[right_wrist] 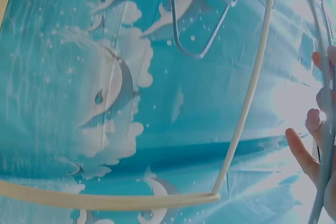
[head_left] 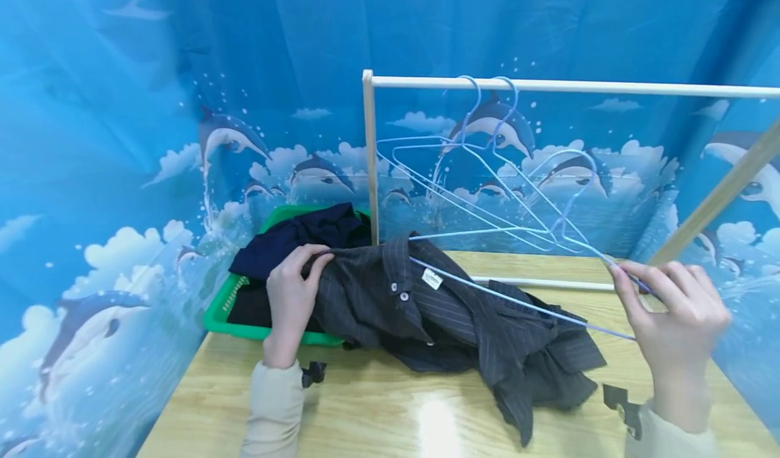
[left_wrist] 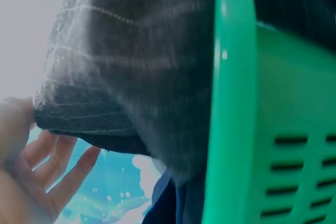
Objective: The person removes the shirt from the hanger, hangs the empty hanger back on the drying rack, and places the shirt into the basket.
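A dark grey pinstriped shirt (head_left: 451,316) with white buttons and a collar label lies draped from the basket across the table. My left hand (head_left: 294,295) pinches its shoulder edge between thumb and fingers; the left wrist view shows the striped cloth (left_wrist: 131,66) by the fingers. My right hand (head_left: 676,309) grips one end of a light blue wire hanger (head_left: 512,299). The hanger's other end runs into the shirt's collar opening, where the cloth hides it. In the right wrist view, fingers (right_wrist: 304,156) curl beside the wire at the right edge.
Two more blue hangers (head_left: 481,153) hang from the white rail (head_left: 573,87) of a wooden rack behind the shirt. At left stands a green basket (head_left: 219,309) holding a navy garment (head_left: 298,234) and black cloth. A dolphin-print curtain surrounds the wooden table (head_left: 365,404).
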{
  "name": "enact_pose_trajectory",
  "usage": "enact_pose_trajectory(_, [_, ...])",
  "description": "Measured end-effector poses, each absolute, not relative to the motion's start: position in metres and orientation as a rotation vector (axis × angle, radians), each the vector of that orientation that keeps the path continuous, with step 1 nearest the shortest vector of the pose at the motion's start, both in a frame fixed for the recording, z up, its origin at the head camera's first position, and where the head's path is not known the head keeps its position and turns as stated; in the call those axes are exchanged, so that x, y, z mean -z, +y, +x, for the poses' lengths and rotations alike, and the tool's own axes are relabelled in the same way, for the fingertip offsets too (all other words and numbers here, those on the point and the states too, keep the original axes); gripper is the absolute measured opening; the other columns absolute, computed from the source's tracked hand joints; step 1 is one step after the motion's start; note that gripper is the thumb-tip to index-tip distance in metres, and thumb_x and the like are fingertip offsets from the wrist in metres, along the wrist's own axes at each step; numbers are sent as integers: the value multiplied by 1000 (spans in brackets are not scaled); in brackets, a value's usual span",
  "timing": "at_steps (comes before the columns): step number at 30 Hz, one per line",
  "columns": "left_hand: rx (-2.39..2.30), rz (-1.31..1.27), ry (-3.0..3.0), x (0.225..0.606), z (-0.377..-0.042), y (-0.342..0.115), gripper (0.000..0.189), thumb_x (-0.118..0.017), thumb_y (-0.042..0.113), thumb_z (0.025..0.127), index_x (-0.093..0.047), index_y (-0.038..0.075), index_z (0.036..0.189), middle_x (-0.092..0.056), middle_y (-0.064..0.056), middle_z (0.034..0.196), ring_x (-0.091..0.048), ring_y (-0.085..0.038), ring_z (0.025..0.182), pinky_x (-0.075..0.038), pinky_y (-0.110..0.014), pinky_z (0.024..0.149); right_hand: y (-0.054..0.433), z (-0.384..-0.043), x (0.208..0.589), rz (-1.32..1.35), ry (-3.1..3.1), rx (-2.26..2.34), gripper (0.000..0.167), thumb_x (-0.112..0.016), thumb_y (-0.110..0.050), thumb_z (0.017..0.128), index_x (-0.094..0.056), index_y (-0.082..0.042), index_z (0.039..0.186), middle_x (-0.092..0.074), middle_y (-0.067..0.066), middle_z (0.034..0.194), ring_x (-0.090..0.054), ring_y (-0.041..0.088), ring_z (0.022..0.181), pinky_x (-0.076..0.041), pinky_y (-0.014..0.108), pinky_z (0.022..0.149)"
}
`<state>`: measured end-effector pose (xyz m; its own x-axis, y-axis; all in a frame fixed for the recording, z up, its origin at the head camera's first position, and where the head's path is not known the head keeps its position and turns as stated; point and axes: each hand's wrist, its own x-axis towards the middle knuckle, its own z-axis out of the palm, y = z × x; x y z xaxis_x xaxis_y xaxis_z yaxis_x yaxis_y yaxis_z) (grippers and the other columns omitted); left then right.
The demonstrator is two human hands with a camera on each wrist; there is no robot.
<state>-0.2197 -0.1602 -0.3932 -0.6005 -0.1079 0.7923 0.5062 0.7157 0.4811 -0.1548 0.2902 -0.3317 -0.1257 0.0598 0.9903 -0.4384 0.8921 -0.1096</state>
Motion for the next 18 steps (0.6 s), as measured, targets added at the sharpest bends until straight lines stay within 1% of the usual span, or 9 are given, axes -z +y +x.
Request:
enact_pose_trajectory(3, [897,-269,-2007,393,-220,-165,11,-75,23,92,-77,14,97,-75,-2,91,-71,-24,80,-56,-44,70,297,-154,333,252,-1632,-470,44,-74,-36,93,-76,5,77,-54,23,59,-44,45,60,-33,12,78])
enact_pose_trajectory(5, [893,-283,-2006,393,-220,-165,11,-76,24,91,-77,14,96,-74,-2,90,-71,-23,80,-56,-43,72,294,-155,333,236,-1618,-477,42,-75,-35,92,-76,4,77,-54,23,59,-45,46,61,-33,12,78])
enact_pose_trajectory(7, [882,-318,-2021,392,-219,-162,12,-77,26,91,-76,14,95,-72,-2,88,-70,-22,80,-56,-42,73,288,-155,332,230,-1618,-465,45,-74,-38,93,-76,4,78,-53,22,59,-45,46,60,-37,23,70])
enact_pose_trajectory(10, [845,-381,-2043,392,-217,-152,14,-78,27,90,-75,14,92,-70,-1,86,-69,-21,78,-57,-39,72,276,-156,330,228,-1616,-453,51,-69,-44,95,-77,3,78,-52,21,58,-45,44,58,-33,39,61])
enact_pose_trajectory(11, [827,-402,-2050,392,-217,-149,14,-78,27,90,-75,14,92,-69,-1,86,-68,-20,77,-57,-38,72,272,-157,329,233,-1619,-452,52,-68,-45,96,-76,3,78,-52,21,58,-44,44,58,-33,39,61])
enact_pose_trajectory(12, [805,-422,-2054,393,-217,-145,15,-79,27,89,-74,14,92,-68,-1,85,-68,-20,77,-57,-38,71,267,-157,329,240,-1624,-452,53,-67,-46,97,-76,3,79,-53,21,58,-44,43,57,-32,44,60])
enact_pose_trajectory(14, [756,-460,-2059,394,-217,-138,16,-81,29,88,-74,14,92,-67,-1,85,-67,-19,76,-57,-36,68,261,-158,329,257,-1636,-449,54,-65,-46,98,-76,4,79,-54,21,58,-44,42,57,-33,45,60])
enact_pose_trajectory(15, [732,-476,-2067,395,-216,-135,17,-81,30,87,-74,15,92,-67,0,85,-67,-18,76,-57,-35,68,259,-158,329,272,-1645,-449,54,-64,-45,98,-75,4,79,-54,21,58,-44,41,56,-32,48,60])
enact_pose_trajectory(18, [668,-530,-2082,397,-216,-126,19,-82,32,86,-74,16,93,-65,1,85,-65,-17,76,-56,-32,66,255,-160,332,302,-1674,-446,51,-64,-42,99,-74,4,80,-56,21,60,-45,39,56,-32,46,60])
